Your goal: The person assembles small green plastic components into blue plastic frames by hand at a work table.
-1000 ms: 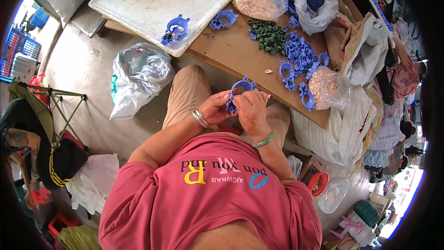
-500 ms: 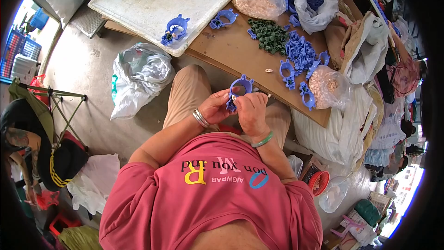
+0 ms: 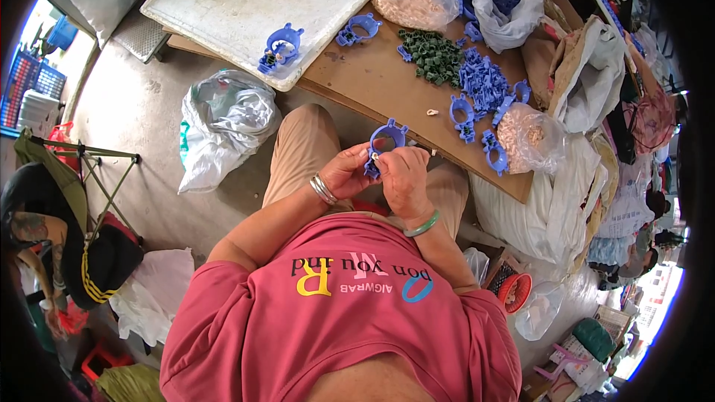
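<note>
A seated person's hands come together over the lap, left hand (image 3: 347,172) clamped on a glossy blue plastic ring (image 3: 402,135) with small knobs, right hand (image 3: 405,182) bunched against it, its grip hidden, near a brown table (image 3: 357,78); multicoloured lettering (image 3: 360,272) crosses a pink shirt (image 3: 335,335).
</note>
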{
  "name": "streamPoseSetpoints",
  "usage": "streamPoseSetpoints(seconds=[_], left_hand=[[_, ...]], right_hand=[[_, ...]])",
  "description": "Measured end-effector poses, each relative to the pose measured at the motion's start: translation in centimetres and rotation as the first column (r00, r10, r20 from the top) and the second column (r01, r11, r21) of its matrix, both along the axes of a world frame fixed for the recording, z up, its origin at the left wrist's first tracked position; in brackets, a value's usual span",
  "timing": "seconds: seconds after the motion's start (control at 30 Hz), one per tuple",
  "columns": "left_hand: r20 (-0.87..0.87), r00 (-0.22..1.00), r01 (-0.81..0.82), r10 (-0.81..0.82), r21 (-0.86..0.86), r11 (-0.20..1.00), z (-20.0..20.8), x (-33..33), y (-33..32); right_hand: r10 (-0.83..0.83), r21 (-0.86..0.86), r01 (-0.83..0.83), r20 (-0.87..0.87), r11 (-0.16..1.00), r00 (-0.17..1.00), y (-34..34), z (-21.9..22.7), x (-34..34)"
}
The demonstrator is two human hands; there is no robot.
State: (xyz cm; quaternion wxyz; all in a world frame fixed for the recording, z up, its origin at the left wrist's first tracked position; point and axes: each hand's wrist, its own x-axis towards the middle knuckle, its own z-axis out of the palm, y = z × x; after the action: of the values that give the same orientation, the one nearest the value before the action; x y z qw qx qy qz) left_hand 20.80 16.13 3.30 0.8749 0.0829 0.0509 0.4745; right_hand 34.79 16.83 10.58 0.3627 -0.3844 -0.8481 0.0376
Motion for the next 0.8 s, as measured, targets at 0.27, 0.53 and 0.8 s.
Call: streamPoseSetpoints(seconds=[0.27, 0.53, 0.8], left_hand=[[-0.015, 1.000, -0.011, 0.011, -0.007, 1.000, -0.21, -0.01, -0.01], [0.013, 1.000, -0.028, 0.027, 0.022, 0.999, -0.93, 0.05, 0.08], [0.141, 0.990, -0.032, 0.024, 0.051, 0.998, -0.94, -0.10, 0.32]], right_hand=[[-0.024, -0.019, 0.025, 0.043, 1.000, 0.999, 0.06, 0.11, -0.24], [-0.060, -0.061, 0.062, 0.032, 0.996, 0.998, 0.03, -0.31, -0.21], [-0.035, -0.062, 0.038, 0.045, 0.997, 0.998, -0.10, 0.10, -0.40]])
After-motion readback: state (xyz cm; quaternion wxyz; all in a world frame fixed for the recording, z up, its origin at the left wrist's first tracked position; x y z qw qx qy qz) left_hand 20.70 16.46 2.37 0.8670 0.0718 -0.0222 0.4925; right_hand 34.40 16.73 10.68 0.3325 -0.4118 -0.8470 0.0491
